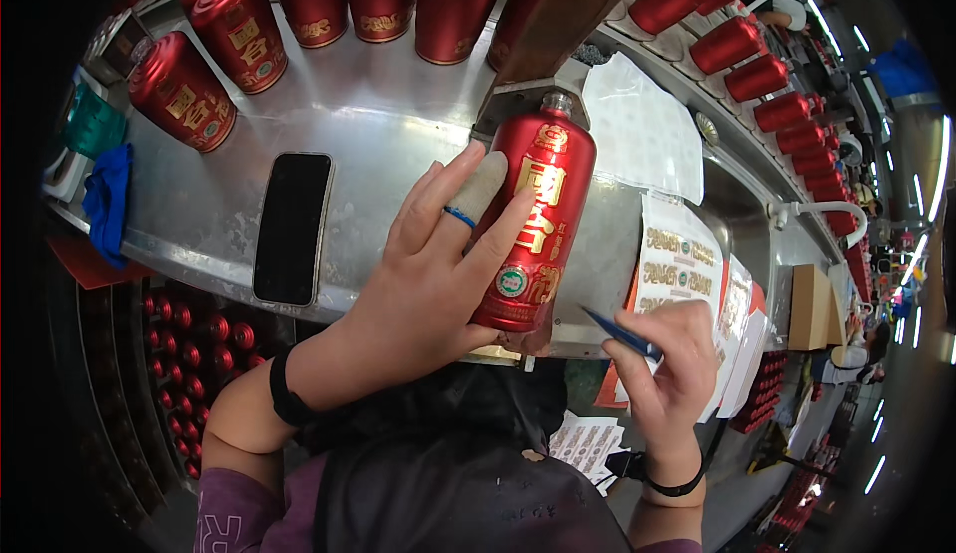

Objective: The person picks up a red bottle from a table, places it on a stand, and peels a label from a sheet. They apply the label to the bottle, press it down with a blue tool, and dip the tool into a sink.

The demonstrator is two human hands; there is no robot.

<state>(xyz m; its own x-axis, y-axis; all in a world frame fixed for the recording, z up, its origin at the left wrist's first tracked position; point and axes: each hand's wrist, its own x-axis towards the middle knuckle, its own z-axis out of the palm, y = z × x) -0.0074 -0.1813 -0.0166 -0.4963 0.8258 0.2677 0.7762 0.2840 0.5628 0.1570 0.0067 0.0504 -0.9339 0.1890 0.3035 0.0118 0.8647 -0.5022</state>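
A glossy red bottle (545,224) with gold lettering and a bare clear neck lies tilted on a support at the bench edge. My left hand (428,264) holds it from the left, index finger across its front and thumb by its base. One finger wears a beige finger cot (478,193), another a blue ring. Right of the bottle, my right hand (672,359) pinches dark blue tweezers (622,334), their tip pointing toward the bottle's lower part but apart from it. Beside that hand, sheets of gold-patterned labels (681,254) lie on the bench.
A black phone (293,229) lies on the metal bench (383,105). Several red bottles (182,92) line its far side; more stand on a conveyor (687,45) at right. A brown post (573,25) rises behind the held bottle. A blue cloth (108,205) hangs at left.
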